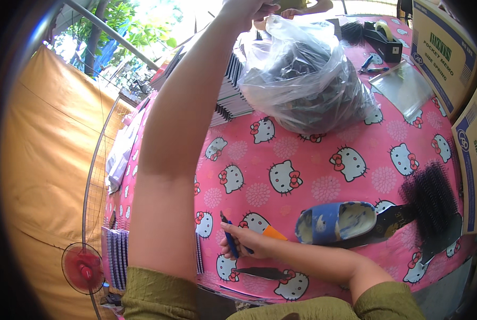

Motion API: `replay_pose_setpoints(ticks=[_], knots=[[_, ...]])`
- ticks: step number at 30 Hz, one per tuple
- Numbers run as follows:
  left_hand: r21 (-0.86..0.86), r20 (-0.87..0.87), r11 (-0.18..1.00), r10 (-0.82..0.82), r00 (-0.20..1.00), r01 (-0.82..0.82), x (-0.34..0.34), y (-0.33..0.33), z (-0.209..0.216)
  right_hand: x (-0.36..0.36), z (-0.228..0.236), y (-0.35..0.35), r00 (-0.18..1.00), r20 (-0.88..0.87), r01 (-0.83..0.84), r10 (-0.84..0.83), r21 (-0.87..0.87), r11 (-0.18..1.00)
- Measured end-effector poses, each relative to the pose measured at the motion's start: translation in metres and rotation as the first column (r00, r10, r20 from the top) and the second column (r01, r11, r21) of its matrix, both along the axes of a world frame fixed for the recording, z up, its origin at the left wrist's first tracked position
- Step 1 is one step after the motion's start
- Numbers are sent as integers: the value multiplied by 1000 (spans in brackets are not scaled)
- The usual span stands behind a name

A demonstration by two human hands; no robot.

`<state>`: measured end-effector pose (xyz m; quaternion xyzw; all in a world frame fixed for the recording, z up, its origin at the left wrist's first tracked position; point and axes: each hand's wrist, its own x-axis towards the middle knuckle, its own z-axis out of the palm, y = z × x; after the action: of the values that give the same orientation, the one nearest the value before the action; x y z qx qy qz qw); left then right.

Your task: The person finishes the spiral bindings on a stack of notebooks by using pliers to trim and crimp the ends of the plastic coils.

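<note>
In the head view, the person's right hand [241, 241] is curled around a pair of blue-handled pliers [229, 240], held above the near part of a table covered in pink cloth with white cat faces [316, 168], the dark tips pointing away from the body; the left arm stretches far across the table, and the left hand [251, 12] is at the upper edge, close to the top of a bulging clear plastic bag of dark contents [316, 101], though whether its fingers grip anything cannot be told; an orange flat piece [273, 233] lies just beside the right hand, with a thin black strip [264, 272] nearer the body; to the right lies a paint-smeared blue slipper [325, 224], near a bristly black heap [433, 194]; spiral-bound notebooks [233, 93] are stacked left of the bag
</note>
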<state>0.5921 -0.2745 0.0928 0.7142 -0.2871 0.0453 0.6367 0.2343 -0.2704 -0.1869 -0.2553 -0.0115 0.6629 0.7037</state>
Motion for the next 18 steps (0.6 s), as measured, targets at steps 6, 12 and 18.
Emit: replay_pose_setpoints(ticks=[6, 12, 18], knots=[[-270, -240, 955, 58, 969, -124, 45, -49, -23, 15, -7, -9, 999, -25, 39, -40, -44, 998], [587, -528, 801, 267, 806, 119, 52, -21, -23, -1, 4, -4, 1000, 1, -5, 5, -17, 1000], [784, -262, 576, -32, 964, 232, 57, 58, -42, -6, 10, 0, 999, 30, -17, 17, -16, 1000]])
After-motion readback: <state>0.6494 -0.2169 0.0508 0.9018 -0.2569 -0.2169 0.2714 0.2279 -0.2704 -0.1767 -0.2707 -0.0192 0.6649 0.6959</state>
